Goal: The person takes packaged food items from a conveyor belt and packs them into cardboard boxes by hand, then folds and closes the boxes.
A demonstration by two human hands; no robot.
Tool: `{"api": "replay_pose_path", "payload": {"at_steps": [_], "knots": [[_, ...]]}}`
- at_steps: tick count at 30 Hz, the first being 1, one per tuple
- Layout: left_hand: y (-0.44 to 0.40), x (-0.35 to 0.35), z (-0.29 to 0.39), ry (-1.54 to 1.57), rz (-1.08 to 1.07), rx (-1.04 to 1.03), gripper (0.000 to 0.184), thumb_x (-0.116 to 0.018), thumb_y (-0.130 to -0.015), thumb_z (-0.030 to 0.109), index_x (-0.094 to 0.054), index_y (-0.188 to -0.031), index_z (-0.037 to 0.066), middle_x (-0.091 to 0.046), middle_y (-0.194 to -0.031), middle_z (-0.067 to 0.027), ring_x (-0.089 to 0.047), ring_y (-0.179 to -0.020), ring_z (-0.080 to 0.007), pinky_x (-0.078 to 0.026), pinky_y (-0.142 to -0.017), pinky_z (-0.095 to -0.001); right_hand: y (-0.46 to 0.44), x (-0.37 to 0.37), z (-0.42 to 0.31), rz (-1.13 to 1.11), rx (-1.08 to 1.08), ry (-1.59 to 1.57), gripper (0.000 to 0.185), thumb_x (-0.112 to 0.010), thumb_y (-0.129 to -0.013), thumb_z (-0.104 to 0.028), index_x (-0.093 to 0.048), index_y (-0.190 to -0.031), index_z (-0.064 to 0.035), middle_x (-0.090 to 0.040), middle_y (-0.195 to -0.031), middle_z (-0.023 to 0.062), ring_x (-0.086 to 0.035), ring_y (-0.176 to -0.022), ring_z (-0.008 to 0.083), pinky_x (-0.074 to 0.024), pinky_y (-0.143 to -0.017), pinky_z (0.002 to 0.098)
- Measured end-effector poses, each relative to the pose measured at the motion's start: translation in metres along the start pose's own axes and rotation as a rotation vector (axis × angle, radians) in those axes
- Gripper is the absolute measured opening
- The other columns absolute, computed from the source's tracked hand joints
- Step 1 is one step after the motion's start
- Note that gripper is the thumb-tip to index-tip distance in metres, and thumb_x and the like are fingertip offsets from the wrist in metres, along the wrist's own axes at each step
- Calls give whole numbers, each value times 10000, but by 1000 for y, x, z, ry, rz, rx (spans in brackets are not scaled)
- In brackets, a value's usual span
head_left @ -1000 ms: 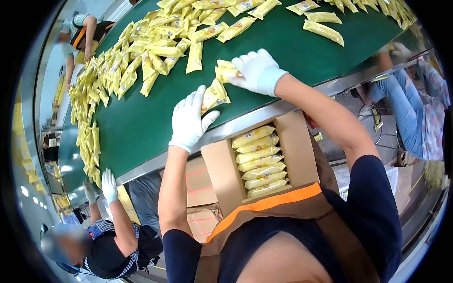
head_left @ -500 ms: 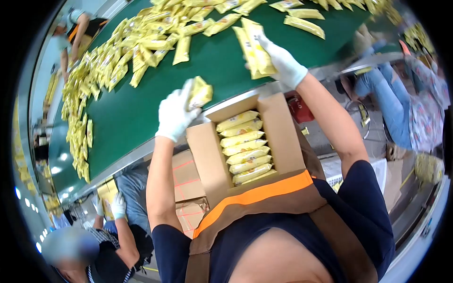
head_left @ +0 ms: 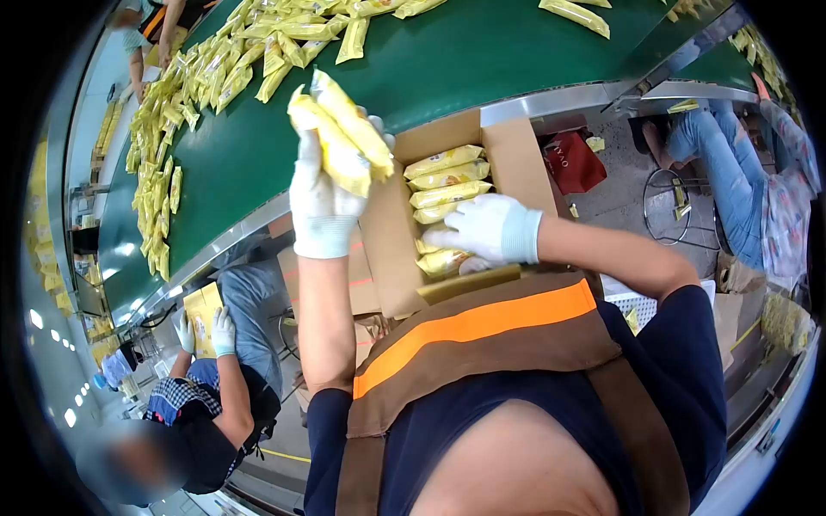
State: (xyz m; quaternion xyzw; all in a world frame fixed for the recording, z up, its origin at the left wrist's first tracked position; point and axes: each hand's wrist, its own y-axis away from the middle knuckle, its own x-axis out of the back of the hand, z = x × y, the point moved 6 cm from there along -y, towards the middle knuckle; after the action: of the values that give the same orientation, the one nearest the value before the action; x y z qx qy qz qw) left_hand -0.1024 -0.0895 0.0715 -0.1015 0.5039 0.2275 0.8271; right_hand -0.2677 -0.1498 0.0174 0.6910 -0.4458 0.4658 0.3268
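Observation:
My left hand [head_left: 331, 193], in a white glove, is raised left of the box and closed around two yellow wrapped packets [head_left: 344, 129], held tilted and side by side. An open cardboard box [head_left: 520, 168] with its flaps spread stands before my apron. Inside it, yellow packets [head_left: 449, 193] lie in a stacked row. My gloved right hand [head_left: 490, 228] reaches into the near end of the box. Its fingers and thumb are bent around packets there, partly hiding them.
A green conveyor belt [head_left: 413, 73] with a metal edge runs beyond the box, bearing a heap of yellow packets [head_left: 215, 73]. Taped cartons [head_left: 331, 279] stand left below. At lower left a co-worker's gloved hands [head_left: 222, 331] hold a carton. A red bag [head_left: 575, 163] and a stool [head_left: 667, 202] are right.
My right hand has come from over the belt down into the box. My left hand, turned upward, now holds two packets where one showed before.

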Motion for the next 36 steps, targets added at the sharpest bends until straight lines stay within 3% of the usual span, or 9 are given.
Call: {"api": "replay_pose_path", "payload": {"at_steps": [3,6,9,17,22,27,30,33,36], "knots": [[6,-9,-20,-394,21,-6,625,-591,-969,410,-389,-1440,52,-516,-1337,-149,-518,-1225,-314,-419,-1073,-503,15,-7,-7,36,-63,-28,598,-699,-778,-454,-546,-1297,-199,-643,-1036,81,-648,-942,276,-505,-792,432],[11,-30,-50,-2013,-436,-254,658,-688,-818,198,-447,-1419,76,-581,-1190,-187,-593,-1090,-325,-489,-912,-381,31,15,-16,200,-69,2,665,-696,-774,-471,-529,-1322,-134,-571,-1221,98,-560,-1121,279,-408,-978,436],[9,19,-94,-2533,-584,-122,705,-672,-773,181,-439,-1438,206,-593,-1145,-208,-593,-1020,-381,-493,-845,-463,44,30,-9,279,1,0,417,-644,-860,-356,-595,-1198,-117,-596,-1175,111,-576,-1089,278,-434,-942,429],[3,14,-103,-2143,-596,-229,574,-538,-945,361,-439,-1431,73,-519,-1390,-188,-499,-1274,-362,-366,-1106,-437,41,37,56,-51,327,435,143,-582,-837,-215,-612,-963,-152,-584,-1046,82,-567,-1066,274,-489,-806,381],[16,38,-14,-1350,170,-374,400,-528,-973,96,-514,-1368,37,-697,-1092,-83,-635,-939,-130,-500,-876,-275,17,42,43,72,359,208,150,-643,-837,-238,-573,-917,-132,-555,-957,64,-577,-958,262,-518,-722,388],[52,83,72,-708,431,-378,345,-539,-969,123,-576,-1268,-47,-701,-1019,-101,-638,-924,-128,-509,-829,-271,13,201,-22,20,213,219,233,-713,-786,-250,-607,-941,-111,-566,-877,86,-581,-927,292,-499,-735,419],[65,131,58,-1229,311,-228,277,-575,-936,194,-691,-1067,-20,-717,-972,-106,-655,-824,-158,-529,-753,-288,16,326,-34,299,-1,226,259,-774,-757,-186,-626,-936,-71,-587,-892,102,-589,-841,302,-497,-777,406],[81,160,-17,-2098,289,-339,565,-618,-849,388,-552,-1322,85,-534,-1343,-191,-503,-1235,-370,-452,-975,-471,4,444,-21,611,-69,432,224,-737,-756,-107,-598,-920,-46,-573,-839,68,-584,-780,195,-485,-724,317],[91,179,-72,-2109,546,-185,758,-658,-798,439,-435,-1422,72,-293,-1531,-252,-396,-1291,-469,-411,-984,-535,-25,548,1,866,-202,577,251,-635,-877,-206,-602,-1042,-21,-633,-865,94,-618,-829,187,-498,-793,327]]}}
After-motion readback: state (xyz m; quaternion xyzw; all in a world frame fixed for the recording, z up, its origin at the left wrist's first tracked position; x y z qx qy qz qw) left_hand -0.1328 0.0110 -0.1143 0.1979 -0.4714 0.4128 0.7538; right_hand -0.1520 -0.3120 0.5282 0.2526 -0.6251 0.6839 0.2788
